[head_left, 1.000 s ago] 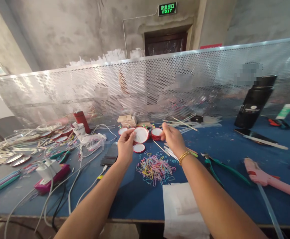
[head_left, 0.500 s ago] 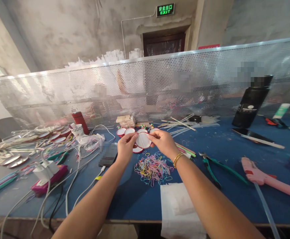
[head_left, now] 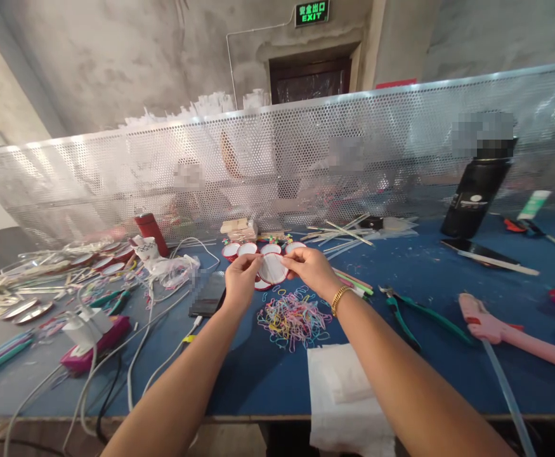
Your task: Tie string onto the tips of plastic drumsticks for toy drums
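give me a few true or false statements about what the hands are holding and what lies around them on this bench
1. Both hands grip one small round white disc with a red rim. True: the left hand and right hand pinch it from either side.
2. The heap of thin coloured rubber bands lies behind the perforated metal screen. False: it lies on the blue bench top, just in front of the hands.
3. A gold bead bracelet sits on the right wrist. True.
4. The green-handled pliers are in the left hand. False: they lie on the bench, right of the right forearm.
5. The pink glue gun stands upright. False: it lies flat.
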A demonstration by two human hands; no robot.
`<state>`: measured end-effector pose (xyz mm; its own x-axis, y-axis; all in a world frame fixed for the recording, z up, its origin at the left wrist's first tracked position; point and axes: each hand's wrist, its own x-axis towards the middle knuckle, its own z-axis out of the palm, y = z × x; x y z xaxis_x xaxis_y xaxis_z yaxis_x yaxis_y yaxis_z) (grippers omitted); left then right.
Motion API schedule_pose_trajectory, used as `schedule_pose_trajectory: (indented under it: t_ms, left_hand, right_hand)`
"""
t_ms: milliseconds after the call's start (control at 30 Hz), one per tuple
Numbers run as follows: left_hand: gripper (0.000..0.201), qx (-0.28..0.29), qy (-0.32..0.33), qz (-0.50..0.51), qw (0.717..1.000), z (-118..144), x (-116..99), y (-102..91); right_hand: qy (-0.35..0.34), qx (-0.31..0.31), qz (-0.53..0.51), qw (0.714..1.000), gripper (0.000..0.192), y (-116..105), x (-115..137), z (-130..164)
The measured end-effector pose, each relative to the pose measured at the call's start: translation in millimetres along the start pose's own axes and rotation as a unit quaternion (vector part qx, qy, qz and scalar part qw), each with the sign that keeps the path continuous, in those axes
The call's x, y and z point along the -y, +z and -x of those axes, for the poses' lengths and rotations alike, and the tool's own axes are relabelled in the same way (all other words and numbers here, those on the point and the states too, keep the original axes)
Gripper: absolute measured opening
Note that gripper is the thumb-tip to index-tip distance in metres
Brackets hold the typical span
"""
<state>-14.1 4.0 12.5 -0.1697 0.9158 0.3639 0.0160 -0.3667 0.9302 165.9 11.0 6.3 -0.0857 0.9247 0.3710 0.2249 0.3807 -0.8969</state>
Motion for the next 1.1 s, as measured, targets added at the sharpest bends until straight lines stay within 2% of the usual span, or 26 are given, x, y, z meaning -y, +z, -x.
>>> schedule_pose_trajectory:
  t_ms: [133,367,633,733,833,933,1100]
  left_hand:
    - [0.035,0.017,-0.007,-0.002,1.000,0.2,1.6,0.0]
    - [0.034,0.047,-0.006,-0.009,0.999,0.0,6.7,2.0]
    - [0.055,0.078,0.078,-0.105,0.988,-1.9,12.4,3.7]
    - [0.056,0.077,0.105,-0.135,0.982,-0.9,15.1,2.5]
    - [0.050,0.080,0.145,-0.196,0.966,1.1,16.0,1.0]
    - [0.046,0.079,0.201,-0.268,0.939,1.9,14.1,-0.1]
    - [0.038,0.076,0.261,-0.330,0.904,-0.1,9.9,-0.2]
  right_hand:
    - [0.010,-0.004,-0.021,1.000,0.014,0.6,-0.6,0.0]
    - [0.000,-0.008,-0.029,1.000,0.019,0.2,-6.4,-2.6]
    - [-0.013,-0.053,-0.012,0.998,0.015,-1.0,-11.1,-10.7]
    - [0.000,-0.075,-0.016,0.997,0.012,-2.9,-9.2,-10.0]
    - [0.004,-0.105,0.000,0.994,0.009,-6.1,-9.7,-9.8]
    - [-0.004,-0.130,0.021,0.991,0.009,-8.9,-12.2,-11.3]
    - [0.001,-0.132,0.008,0.991,0.011,-11.6,-13.8,-11.6]
